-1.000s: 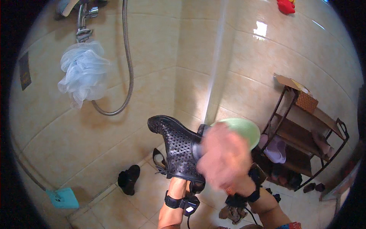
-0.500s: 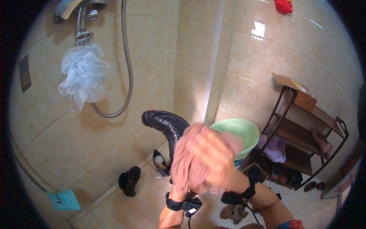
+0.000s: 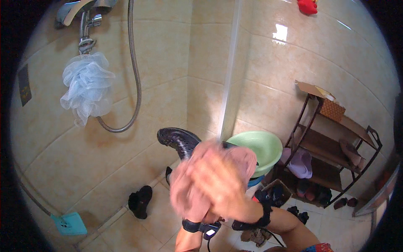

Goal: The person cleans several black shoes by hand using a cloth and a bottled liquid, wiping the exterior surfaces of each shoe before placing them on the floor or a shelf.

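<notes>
A black perforated leather shoe [image 3: 179, 140] is held up in front of me, its toe pointing left. A pink cloth [image 3: 189, 185] covers much of it, hiding the heel end and the opening. My right hand [image 3: 218, 178] grips the cloth against the shoe, smeared by motion. My left hand lies under the cloth; only its forearm [image 3: 191, 239] and a black wrist strap show, and its fingers are hidden. Another black strap [image 3: 263, 208] circles my right wrist.
A pale green basin [image 3: 273, 145] stands behind my hands. To the right is a brown shoe rack [image 3: 321, 143] with lilac clogs [image 3: 300, 164]. A black shoe [image 3: 140, 201] lies on the tiles. A pale blue mesh puff [image 3: 88, 86] hangs by the shower hose [image 3: 136, 75].
My right hand and the pink cloth have swept left and slightly down over the shoe. The cloth now covers more of the shoe's upper. The view has shifted a little.
</notes>
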{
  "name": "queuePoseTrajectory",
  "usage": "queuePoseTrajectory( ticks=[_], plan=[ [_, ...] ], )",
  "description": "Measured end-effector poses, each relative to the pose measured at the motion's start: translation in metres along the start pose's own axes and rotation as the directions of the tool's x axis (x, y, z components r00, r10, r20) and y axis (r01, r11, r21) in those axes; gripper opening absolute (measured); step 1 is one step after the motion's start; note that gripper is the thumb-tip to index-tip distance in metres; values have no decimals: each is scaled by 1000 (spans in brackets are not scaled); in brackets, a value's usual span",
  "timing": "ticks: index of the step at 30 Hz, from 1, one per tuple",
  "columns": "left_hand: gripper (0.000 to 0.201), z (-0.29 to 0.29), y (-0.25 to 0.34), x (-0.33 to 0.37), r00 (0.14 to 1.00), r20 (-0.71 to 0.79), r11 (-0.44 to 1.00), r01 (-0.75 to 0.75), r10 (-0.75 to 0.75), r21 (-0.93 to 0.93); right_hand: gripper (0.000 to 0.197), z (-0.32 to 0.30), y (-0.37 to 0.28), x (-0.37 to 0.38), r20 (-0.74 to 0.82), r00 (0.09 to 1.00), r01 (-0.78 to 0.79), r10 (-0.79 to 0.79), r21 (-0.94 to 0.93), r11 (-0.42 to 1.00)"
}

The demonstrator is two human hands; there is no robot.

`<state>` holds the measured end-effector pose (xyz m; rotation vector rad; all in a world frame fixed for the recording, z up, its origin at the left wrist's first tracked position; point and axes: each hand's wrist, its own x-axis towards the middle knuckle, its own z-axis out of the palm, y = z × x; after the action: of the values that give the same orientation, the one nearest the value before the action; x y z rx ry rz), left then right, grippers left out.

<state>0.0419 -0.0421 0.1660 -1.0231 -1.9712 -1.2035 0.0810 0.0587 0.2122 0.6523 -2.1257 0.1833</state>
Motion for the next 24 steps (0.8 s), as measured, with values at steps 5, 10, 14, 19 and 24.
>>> queuePoseTrajectory(
  ticks=[5,10,14,19,24],
  plan=[
    [43,-2,-10,19,1000,-10,996,-25,24,-91,39,-6,24,10,-170,975,-141,145,35,989],
    [43,1,-13,4,997,60,981,51,-40,-187,42,9,4,-17,-188,972,138,-138,-16,990],
    [44,2,-12,3,997,54,976,58,-47,-209,47,0,20,8,-321,943,113,-85,70,991],
    [44,11,-9,18,998,35,949,52,-43,-311,39,69,17,-32,-463,851,-113,246,296,949],
    [44,7,-8,7,996,29,942,84,-79,-326,37,14,22,8,-264,952,180,-157,67,981]
  ],
)
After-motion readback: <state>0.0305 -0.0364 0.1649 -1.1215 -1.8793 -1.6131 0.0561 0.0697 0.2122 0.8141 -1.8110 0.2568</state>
